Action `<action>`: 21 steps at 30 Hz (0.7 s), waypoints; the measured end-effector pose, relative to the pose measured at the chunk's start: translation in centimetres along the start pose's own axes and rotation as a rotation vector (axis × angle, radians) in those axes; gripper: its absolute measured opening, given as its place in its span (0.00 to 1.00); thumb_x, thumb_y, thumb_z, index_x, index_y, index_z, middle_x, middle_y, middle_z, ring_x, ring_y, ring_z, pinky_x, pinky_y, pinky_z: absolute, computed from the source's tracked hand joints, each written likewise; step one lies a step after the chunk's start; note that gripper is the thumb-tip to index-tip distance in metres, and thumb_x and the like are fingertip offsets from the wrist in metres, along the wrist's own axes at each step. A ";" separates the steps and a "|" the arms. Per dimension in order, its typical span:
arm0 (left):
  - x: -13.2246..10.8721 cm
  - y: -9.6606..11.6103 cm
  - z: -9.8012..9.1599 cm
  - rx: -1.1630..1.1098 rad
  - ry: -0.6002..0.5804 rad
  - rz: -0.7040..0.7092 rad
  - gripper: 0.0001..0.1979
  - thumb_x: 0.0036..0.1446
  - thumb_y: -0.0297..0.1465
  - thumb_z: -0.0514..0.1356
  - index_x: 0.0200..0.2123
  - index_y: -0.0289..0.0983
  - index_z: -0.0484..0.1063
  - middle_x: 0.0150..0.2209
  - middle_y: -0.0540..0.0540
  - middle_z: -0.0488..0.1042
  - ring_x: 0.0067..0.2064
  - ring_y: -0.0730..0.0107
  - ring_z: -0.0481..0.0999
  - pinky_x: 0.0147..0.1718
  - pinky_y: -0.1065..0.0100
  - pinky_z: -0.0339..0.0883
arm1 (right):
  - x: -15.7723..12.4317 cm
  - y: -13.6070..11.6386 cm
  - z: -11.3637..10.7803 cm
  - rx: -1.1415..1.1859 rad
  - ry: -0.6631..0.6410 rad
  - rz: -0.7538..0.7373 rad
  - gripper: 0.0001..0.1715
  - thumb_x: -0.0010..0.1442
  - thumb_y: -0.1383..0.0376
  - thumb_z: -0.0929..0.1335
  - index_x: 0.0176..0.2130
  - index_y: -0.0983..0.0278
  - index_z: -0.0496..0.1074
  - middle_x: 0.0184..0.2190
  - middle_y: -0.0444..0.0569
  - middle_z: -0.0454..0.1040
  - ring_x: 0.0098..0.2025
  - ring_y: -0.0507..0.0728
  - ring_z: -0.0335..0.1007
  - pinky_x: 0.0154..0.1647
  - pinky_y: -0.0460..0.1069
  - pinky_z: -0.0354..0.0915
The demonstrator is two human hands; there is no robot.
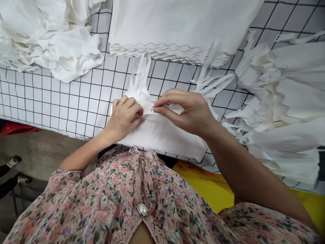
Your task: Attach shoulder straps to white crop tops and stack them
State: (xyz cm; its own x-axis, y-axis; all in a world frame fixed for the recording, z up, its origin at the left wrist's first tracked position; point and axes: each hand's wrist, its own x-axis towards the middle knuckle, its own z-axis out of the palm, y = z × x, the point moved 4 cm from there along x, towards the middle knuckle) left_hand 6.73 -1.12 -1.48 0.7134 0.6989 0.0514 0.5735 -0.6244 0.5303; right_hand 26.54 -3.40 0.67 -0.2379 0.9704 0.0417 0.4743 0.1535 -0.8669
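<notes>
A white camisole (165, 132) with thin straps lies on the table in front of me, its wavy hem toward my body. My left hand (124, 117) rests on its left side, fingers curled in and thumb near the forefinger; whether fabric is pinched there is hidden. With thumb and forefinger, my right hand (184, 108) pinches a small white label (152, 109) with dark print at the middle of the garment. Loose straps (215, 84) spread out beyond my right hand, and another strap loop (144, 71) stands up beyond my left.
A flat stack of white garments (177, 27) with wavy edges lies farther back. Crumpled white garments (50, 37) are heaped at the back left, and more white camisoles (286, 108) pile up at right. A grid-patterned cloth (76, 101) covers the table. Something yellow (208, 186) stands below its edge.
</notes>
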 end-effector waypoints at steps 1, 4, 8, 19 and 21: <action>0.0 0.0 0.0 -0.019 0.000 -0.003 0.06 0.66 0.31 0.69 0.42 0.40 0.74 0.38 0.49 0.77 0.46 0.59 0.69 0.48 0.58 0.54 | -0.1 0.1 0.2 -0.038 -0.009 -0.012 0.10 0.70 0.58 0.70 0.35 0.55 0.78 0.31 0.46 0.80 0.37 0.59 0.74 0.43 0.58 0.69; -0.1 0.0 -0.1 -0.048 0.010 -0.027 0.06 0.67 0.31 0.68 0.43 0.41 0.74 0.36 0.51 0.77 0.44 0.61 0.69 0.48 0.58 0.54 | -0.6 0.4 1.1 -0.156 -0.044 -0.063 0.12 0.73 0.58 0.68 0.37 0.55 0.78 0.32 0.46 0.80 0.40 0.60 0.74 0.49 0.61 0.66; -0.3 0.3 -0.3 -0.052 0.006 -0.027 0.04 0.68 0.32 0.67 0.40 0.40 0.75 0.39 0.49 0.78 0.45 0.60 0.70 0.48 0.58 0.54 | -1.2 0.9 1.8 -0.268 -0.055 -0.091 0.13 0.74 0.58 0.67 0.38 0.56 0.78 0.34 0.46 0.80 0.44 0.62 0.73 0.54 0.63 0.61; -0.6 -0.1 0.7 -0.090 0.125 0.034 0.06 0.71 0.37 0.65 0.40 0.46 0.82 0.30 0.52 0.74 0.40 0.63 0.69 0.51 0.56 0.55 | -1.2 0.6 2.1 -0.238 0.003 -0.075 0.15 0.75 0.55 0.66 0.38 0.55 0.78 0.32 0.47 0.79 0.46 0.63 0.72 0.55 0.66 0.60; -0.6 -0.1 0.7 -0.085 0.120 0.029 0.07 0.71 0.38 0.65 0.39 0.46 0.82 0.30 0.51 0.74 0.40 0.63 0.69 0.51 0.56 0.55 | -1.1 0.6 2.3 -0.244 -0.008 -0.085 0.15 0.75 0.55 0.66 0.38 0.55 0.78 0.32 0.47 0.79 0.47 0.63 0.71 0.55 0.67 0.59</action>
State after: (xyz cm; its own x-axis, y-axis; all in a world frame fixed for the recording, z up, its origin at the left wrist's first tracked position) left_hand 6.52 -1.68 -2.18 0.6731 0.7208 0.1657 0.5138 -0.6169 0.5962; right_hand 25.15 -4.82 -1.01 -0.2918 0.9507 0.1046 0.6424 0.2759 -0.7150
